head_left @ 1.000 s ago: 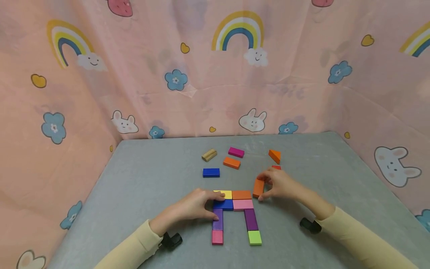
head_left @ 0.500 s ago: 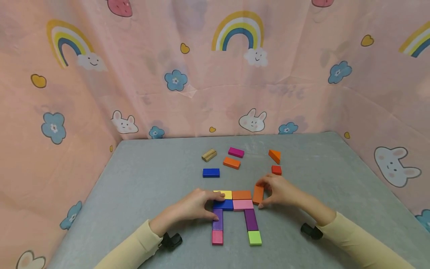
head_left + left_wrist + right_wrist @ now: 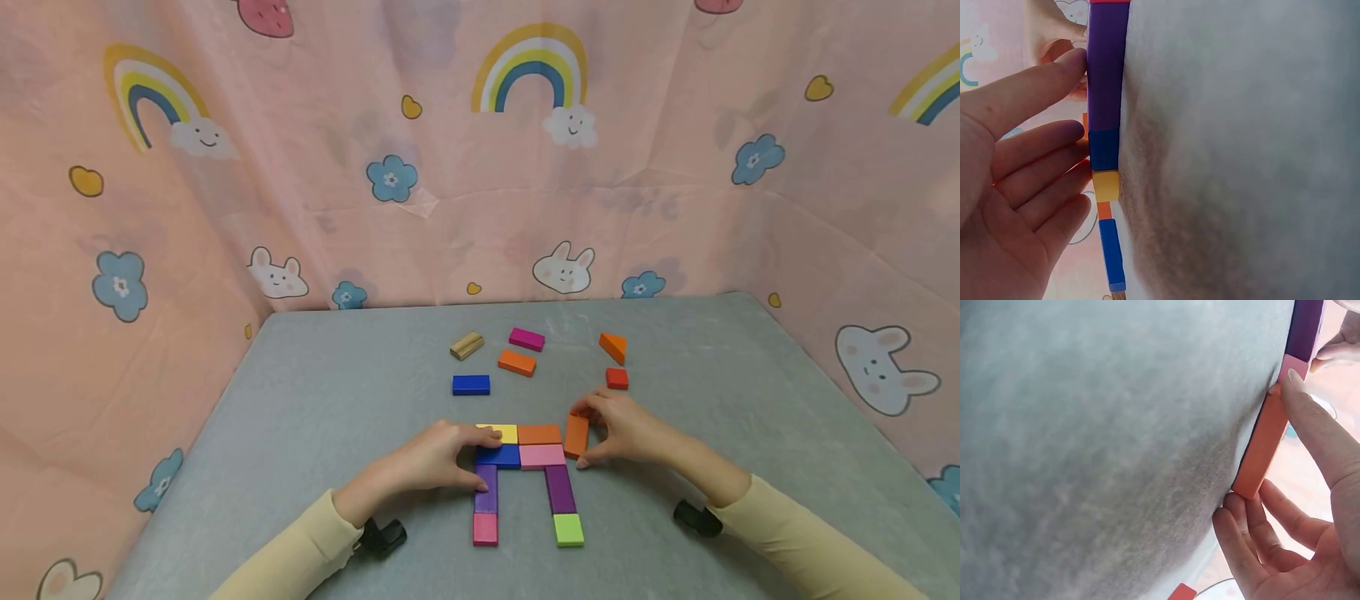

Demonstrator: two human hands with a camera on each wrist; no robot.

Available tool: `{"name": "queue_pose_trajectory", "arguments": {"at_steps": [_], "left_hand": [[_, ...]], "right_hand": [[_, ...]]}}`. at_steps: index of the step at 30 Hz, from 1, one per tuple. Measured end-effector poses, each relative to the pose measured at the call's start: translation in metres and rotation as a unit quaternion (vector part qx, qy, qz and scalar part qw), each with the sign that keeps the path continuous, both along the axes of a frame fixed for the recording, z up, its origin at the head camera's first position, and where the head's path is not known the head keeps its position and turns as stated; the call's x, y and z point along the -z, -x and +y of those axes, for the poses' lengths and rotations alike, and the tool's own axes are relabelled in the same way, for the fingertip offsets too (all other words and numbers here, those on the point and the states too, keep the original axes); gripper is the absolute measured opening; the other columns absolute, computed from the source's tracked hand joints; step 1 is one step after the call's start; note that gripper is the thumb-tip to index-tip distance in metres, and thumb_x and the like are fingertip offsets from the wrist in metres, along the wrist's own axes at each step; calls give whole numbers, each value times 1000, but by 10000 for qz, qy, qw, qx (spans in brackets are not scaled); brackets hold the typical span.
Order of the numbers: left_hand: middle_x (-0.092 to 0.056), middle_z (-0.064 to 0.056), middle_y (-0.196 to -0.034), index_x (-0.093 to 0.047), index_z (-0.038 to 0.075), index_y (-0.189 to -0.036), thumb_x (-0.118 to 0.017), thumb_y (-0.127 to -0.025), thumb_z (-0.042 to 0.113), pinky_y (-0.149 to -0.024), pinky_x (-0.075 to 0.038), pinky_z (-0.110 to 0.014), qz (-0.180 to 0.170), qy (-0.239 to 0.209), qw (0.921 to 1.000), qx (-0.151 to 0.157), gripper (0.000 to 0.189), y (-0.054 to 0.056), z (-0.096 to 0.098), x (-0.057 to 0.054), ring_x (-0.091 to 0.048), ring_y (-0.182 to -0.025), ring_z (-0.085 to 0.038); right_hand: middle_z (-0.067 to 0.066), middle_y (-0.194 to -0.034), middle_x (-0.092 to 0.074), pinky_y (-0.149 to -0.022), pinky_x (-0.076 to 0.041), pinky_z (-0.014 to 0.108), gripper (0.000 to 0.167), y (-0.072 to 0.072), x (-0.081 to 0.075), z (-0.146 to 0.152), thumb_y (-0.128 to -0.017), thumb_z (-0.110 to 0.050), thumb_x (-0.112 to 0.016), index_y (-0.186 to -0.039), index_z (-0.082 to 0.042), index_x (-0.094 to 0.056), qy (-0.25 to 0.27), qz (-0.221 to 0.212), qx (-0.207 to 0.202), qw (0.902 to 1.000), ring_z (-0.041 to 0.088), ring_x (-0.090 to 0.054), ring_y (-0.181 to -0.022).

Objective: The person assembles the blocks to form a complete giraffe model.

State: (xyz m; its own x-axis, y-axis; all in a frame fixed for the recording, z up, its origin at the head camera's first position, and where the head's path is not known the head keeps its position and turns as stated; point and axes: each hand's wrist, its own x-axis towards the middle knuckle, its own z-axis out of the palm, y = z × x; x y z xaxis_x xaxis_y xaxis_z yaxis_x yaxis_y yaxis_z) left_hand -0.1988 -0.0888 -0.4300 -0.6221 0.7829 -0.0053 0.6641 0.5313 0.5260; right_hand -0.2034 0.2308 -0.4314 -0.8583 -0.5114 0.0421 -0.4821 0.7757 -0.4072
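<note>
My right hand (image 3: 626, 427) holds an orange block (image 3: 576, 436) end to end, thumb at its near end and fingertips at its far end. That block lies upright in direction, alongside the right ends of another orange block (image 3: 538, 434) and a pink block (image 3: 542, 455). My left hand (image 3: 431, 457) rests with extended fingers over a yellow block (image 3: 509, 433) and a blue block (image 3: 498, 456), its thumb on a violet block (image 3: 487, 498). In the left wrist view these fingers touch the row's side. Two legs run toward me, ending in a rose block (image 3: 485, 530) and a lime block (image 3: 568, 530); a dark purple block (image 3: 560, 489) forms the right leg's upper part.
Farther back on the grey table (image 3: 337, 367) lie a loose blue block (image 3: 471, 385), an orange block (image 3: 517, 362), a magenta block (image 3: 527, 339) and a wood-coloured piece (image 3: 467, 346). An orange triangle (image 3: 613, 348) and a small red block (image 3: 617, 379) lie behind my right hand.
My right hand has drawn the orange block toward me, alongside the row's right end, then stayed there. The red block now shows fully. My left hand has kept its place.
</note>
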Motion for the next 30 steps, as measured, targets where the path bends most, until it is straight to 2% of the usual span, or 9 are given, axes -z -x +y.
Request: {"name": "queue_pose_trajectory", "arguments": {"at_steps": [13, 18, 23, 30], "left_hand": [[-55, 3, -136, -62, 19, -126, -78, -78, 35, -103, -43, -33, 11, 104, 9999, -18, 53, 2, 0, -1, -51, -127, -12], [-56, 3, -136, -62, 19, -126, -77, -78, 35, -103, -43, -33, -16, 132, 9999, 3, 53, 1, 1, 0, -51, -126, -12], [-56, 2, -136, -62, 19, -126, -77, -78, 35, -102, -44, -33, -14, 163, 9999, -8, 53, 1, 2, -2, -52, -126, -12], [-56, 1, -135, -63, 18, -126, -77, -78, 35, -102, -44, -33, -16, 211, 9998, -19, 53, 0, 2, -3, -52, -126, -12]], "right_hand": [[2, -106, -60, -78, -52, 30, 68, 2, 2, 1, -63, -48, -84, -112, -8, -60, 55, -57, -127, 9999, 13, -57, -90], [3, -105, -62, -78, -52, 31, 70, 5, -6, 0, -65, -50, -82, -114, -5, -60, -54, -225, -282, 9993, 15, -58, -90], [10, -103, -67, -78, -55, 39, 64, 21, -22, -2, -72, -42, -81, -115, 1, -60, 116, -192, -369, 9991, 23, -63, -91], [16, -112, -66, -85, -53, 44, 60, 54, -31, -8, -80, -39, -75, -122, 1, -58, 346, -137, 105, 9993, 28, -63, -100]]}}
